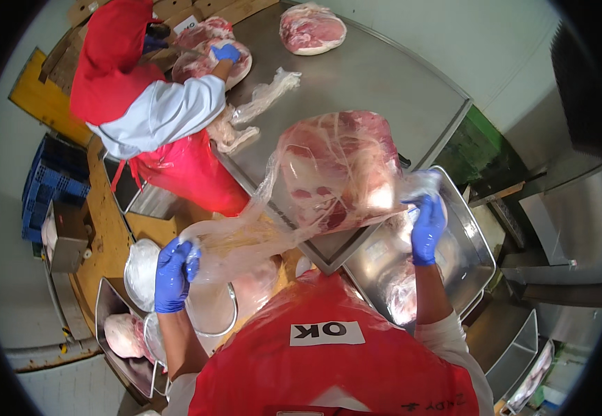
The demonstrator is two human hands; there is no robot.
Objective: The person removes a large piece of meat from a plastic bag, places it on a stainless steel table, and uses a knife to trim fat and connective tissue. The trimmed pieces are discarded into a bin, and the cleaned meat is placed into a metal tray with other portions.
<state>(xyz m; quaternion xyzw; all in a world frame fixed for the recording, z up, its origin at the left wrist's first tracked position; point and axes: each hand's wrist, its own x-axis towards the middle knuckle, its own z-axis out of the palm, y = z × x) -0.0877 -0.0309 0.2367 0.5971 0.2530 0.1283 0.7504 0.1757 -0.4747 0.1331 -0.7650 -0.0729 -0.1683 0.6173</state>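
**Raw pork joint, half out of its clear plastic wrap**

Item in hand: one large pink-and-white raw meat joint (339, 170), resting on the near corner of the grey stainless-steel table (384, 83) and overhanging its edge a little. A thin, clear, crumpled plastic bag (245, 239) lay over the joint and trailed off to the person's left in a long stretched tail.

Left hand (173, 274), blue-gloved: closed in a fist round the tail of the bag, held low and well left of the table corner.

Right hand (427, 229), blue-gloved: fingers curled on the bag's other end at the joint's right side, above a shallow steel tray (471, 236) that held more meat.

Progress, as judged: the wrap appeared loosened and drawn out but not off, since film still covered the joint's upper face. Freeing the meat fully remained to be done.

Also present: a second, bare joint (311, 29) at the table's far end; a loose empty clear bag (263, 97) mid-table; a co-worker in red cap and apron (155, 104), one blue-gloved hand (226, 53) on further meat; round steel bowls (141, 274) lower left.
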